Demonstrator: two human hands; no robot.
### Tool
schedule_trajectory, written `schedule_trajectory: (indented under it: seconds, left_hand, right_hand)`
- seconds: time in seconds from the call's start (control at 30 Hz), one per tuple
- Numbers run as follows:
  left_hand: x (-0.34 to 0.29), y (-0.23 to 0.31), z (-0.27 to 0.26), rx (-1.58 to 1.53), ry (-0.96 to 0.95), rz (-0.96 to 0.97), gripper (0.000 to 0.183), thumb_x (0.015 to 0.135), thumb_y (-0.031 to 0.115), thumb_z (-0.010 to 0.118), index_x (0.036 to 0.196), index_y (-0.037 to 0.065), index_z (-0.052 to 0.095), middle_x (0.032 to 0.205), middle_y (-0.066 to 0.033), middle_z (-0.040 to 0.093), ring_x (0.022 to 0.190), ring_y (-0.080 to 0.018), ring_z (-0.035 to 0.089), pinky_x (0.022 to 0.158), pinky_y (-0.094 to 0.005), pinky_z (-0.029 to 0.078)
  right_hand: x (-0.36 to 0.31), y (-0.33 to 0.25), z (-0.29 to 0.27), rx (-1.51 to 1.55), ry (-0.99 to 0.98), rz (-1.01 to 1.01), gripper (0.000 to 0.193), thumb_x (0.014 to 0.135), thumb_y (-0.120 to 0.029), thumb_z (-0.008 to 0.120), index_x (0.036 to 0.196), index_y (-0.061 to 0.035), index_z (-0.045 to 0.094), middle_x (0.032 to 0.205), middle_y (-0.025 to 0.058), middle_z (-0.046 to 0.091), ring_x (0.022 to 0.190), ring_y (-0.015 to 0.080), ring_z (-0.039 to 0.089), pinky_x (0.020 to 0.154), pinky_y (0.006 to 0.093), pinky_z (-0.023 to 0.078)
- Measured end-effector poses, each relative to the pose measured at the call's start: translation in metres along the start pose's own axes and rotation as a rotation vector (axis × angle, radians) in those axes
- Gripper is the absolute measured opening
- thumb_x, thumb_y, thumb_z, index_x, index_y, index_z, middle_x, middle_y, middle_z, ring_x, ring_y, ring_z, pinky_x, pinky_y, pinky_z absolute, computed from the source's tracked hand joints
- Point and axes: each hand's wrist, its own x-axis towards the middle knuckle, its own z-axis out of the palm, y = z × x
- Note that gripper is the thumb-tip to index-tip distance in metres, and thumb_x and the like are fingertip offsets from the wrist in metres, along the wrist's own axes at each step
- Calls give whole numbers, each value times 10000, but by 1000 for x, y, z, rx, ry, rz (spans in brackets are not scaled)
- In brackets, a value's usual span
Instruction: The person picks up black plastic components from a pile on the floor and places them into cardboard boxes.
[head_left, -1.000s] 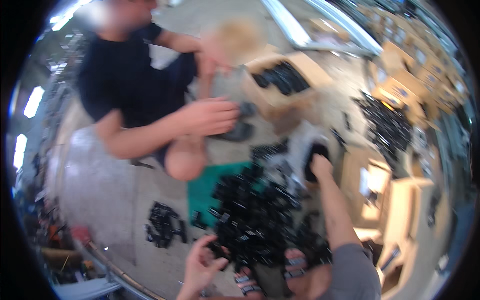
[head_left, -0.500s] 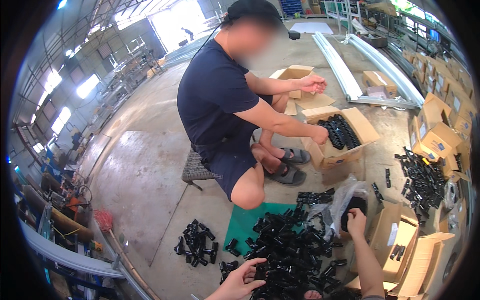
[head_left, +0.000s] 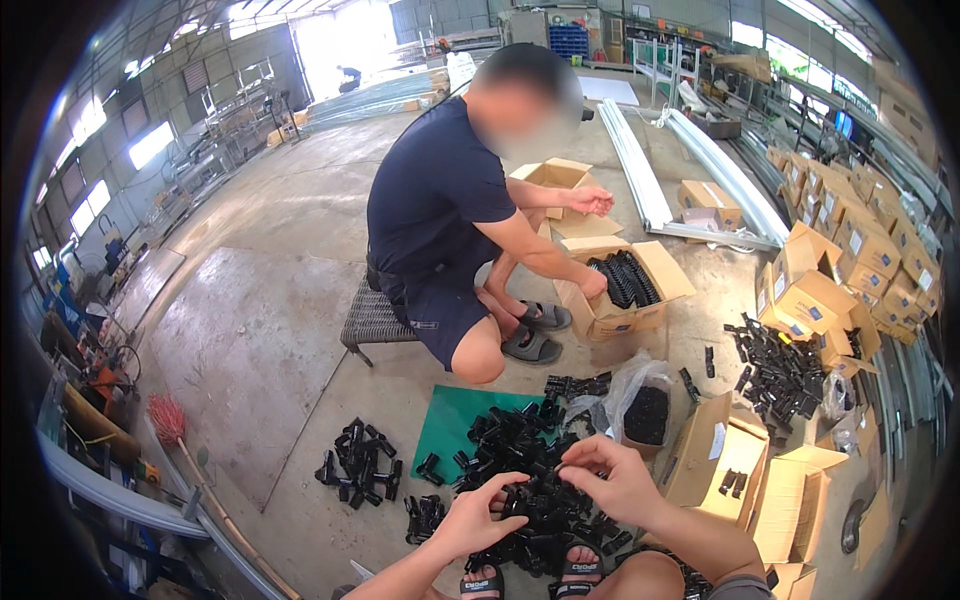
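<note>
My left hand (head_left: pixel 488 515) is curled around a black tubular fitting, mostly lost against the dark heap behind it. Just to the right, my right hand (head_left: pixel 607 482) has thumb and fingertips pinched together; anything between them is too small to make out. Below and beyond both hands spreads a heap of black fittings (head_left: pixel 505 435), partly on a green mat (head_left: pixel 447 405). A box lined with a clear bag (head_left: pixel 620 400) stands beyond my right hand, filled with small black pieces (head_left: pixel 646 416). A smaller group of black fittings (head_left: pixel 360 465) lies at the left.
Across from me a person (head_left: pixel 440 190) on a woven stool (head_left: pixel 375 325) reaches into a carton (head_left: pixel 635 318) of black parts in rows. Open cartons (head_left: pixel 715 450) stand at my right, near another black pile (head_left: pixel 785 370). A broom (head_left: pixel 168 420) lies left.
My right hand has come out of the bag of small black pieces and moved left, close to my left hand. The left hand still holds its fitting. The view has shifted.
</note>
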Motion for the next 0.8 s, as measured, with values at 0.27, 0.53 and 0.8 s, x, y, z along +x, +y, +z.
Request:
schedule_trajectory:
  seconds: [0.27, 0.53, 0.8]
  left_hand:
    - [-16, 18, -7, 81, 98, 63, 817, 777, 156, 819, 1476, 237, 405, 983, -159, 717, 917, -294, 733, 808, -392, 590]
    - [-33, -14, 6, 210, -8, 72, 966, 712, 313, 857, 1468, 110, 292, 921, -188, 712, 912, -384, 710, 817, -444, 560]
    - [-37, -13, 1, 359, -105, 72, 997, 680, 264, 852, 1464, 51, 274, 934, -197, 714, 930, -401, 695, 823, -459, 547]
  right_hand:
    - [-31, -60, 26, -150, -19, -129, 140, 890, -50, 739, 1004, 11, 685, 940, 72, 741, 831, 100, 682, 758, 253, 545]
    - [-31, 3, 51, -581, -143, -361, 156, 885, -202, 739, 986, -85, 714, 885, 79, 710, 804, 251, 670, 711, 349, 525]
    - [-12, 41, 66, -923, -442, -630, 110, 912, -223, 671, 989, -150, 644, 906, -18, 681, 918, 202, 625, 898, 375, 420]
